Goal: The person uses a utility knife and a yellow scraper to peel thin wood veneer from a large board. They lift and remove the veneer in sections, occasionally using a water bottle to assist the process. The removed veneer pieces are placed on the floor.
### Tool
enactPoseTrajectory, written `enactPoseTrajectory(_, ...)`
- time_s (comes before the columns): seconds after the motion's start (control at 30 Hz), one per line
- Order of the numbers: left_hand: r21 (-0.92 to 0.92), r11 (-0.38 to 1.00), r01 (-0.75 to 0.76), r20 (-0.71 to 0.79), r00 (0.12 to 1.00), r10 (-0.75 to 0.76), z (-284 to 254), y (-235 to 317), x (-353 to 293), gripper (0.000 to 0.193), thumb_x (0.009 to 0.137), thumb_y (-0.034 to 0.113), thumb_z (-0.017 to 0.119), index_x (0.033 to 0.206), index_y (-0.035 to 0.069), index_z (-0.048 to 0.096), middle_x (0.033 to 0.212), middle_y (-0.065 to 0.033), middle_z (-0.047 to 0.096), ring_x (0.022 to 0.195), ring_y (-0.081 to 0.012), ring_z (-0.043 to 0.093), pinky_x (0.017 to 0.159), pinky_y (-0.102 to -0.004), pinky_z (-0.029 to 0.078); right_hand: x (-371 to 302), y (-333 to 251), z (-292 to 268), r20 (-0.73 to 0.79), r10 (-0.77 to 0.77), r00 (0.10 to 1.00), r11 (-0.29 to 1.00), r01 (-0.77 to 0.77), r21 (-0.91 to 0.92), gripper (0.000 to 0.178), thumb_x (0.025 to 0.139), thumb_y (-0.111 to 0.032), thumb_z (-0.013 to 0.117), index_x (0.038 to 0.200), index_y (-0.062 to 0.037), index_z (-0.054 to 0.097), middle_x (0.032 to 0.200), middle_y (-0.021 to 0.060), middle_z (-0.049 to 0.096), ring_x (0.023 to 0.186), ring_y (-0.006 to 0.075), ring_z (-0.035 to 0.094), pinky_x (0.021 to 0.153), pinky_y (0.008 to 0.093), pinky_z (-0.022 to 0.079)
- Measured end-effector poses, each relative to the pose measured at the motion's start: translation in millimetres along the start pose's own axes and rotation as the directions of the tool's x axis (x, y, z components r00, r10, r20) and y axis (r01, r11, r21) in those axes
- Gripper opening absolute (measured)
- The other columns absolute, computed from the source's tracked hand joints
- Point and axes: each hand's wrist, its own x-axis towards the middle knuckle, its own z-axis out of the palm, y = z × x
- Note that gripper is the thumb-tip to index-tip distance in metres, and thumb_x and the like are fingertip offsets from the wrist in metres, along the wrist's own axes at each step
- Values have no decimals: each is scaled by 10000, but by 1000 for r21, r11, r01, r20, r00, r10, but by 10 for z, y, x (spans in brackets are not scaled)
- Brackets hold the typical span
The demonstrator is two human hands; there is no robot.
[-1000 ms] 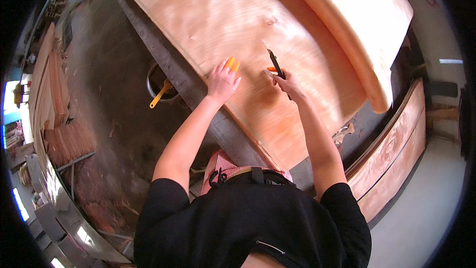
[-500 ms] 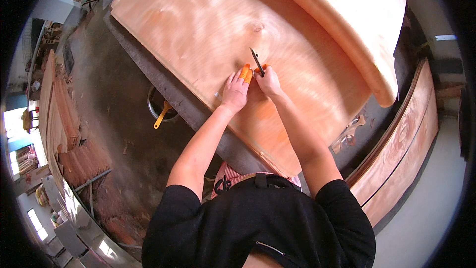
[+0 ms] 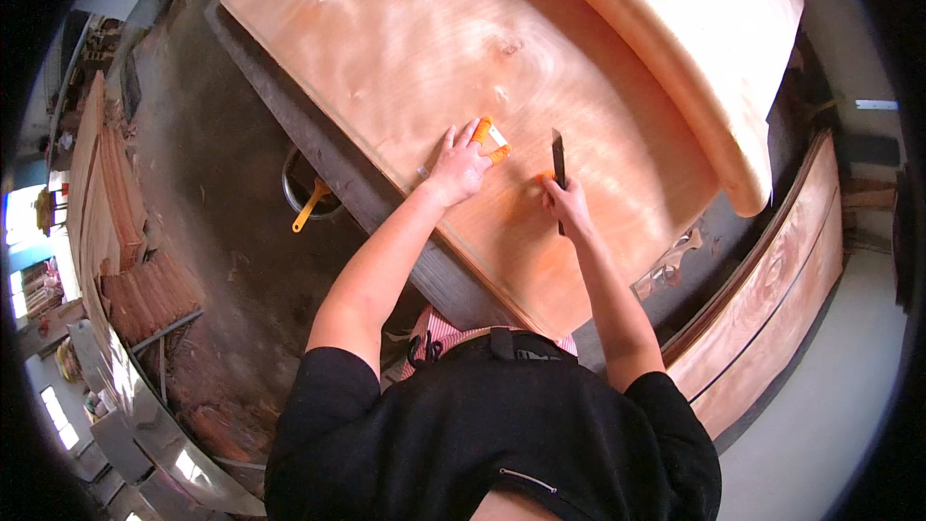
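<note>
A large sheet of pale wood veneer [image 3: 386,58] lies in front of me, with a knot and wavy grain. My left hand [image 3: 461,171] rests on it, fingers spread, orange covers on some of them. Between its covered thumb and forefinger shows a small pale patch [image 3: 497,141]; whether it is a loose piece or a spot in the veneer I cannot tell. To its right, my right hand [image 3: 567,201] is closed around a dark, narrow-bladed knife [image 3: 558,156], blade end pointing away from me. Orange also shows on a finger of that hand.
A rolled-back veneer sheet [image 3: 666,48] curves along the far right. Below the table's left edge, a yellow-handled tool [image 3: 311,205] sits in a round pan [image 3: 290,174]. Veneer scraps [image 3: 670,265] lie by the right corner. Stacked boards [image 3: 772,294] stand at right, more wood [image 3: 154,280] at left.
My right hand with the knife has moved right and nearer to me, away from the left hand. My left hand's thumb and forefinger have spread apart, and the pale patch shows between them.
</note>
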Motion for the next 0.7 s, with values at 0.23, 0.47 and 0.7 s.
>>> enactPoseTrajectory(0.23, -26, 1000, 12, 10, 1000, -12, -17, 14, 11, 286, 771, 260, 484, 1034, 207, 584, 1199, -186, 414, 1223, -353, 234, 970, -537, 186, -720, 414, -152, 2, 44, 999, 999, -44, 27, 215, 832, -241, 500, 810, -42, 577, 488, -20, 460, 379, 54, 378, 353, 188, 264)
enactPoseTrajectory(0.47, -306, 950, 66, -209, 969, -135, 114, -29, -349, 403, 755, 389, 530, 1085, 160, 555, 1235, -158, 404, 1210, -296, 278, 990, -425, 226, -1351, 640, -66, 33, 114, 993, 980, -107, -169, 206, 842, -220, 475, 881, -62, 600, 459, -13, 458, 364, 50, 359, 348, 198, 260)
enactPoseTrajectory(0.7, -592, 799, 101, -489, 743, -457, -47, -36, -1795, 308, 792, 189, 529, 1061, 39, 532, 1168, -114, 483, 1003, -254, 508, 839, -313, 413, -1638, 1059, 166, 204, 8, 979, 957, 52, -286, 193, 853, -178, 457, 913, -52, 590, 522, 2, 490, 472, 81, 460, 460, 230, 358)
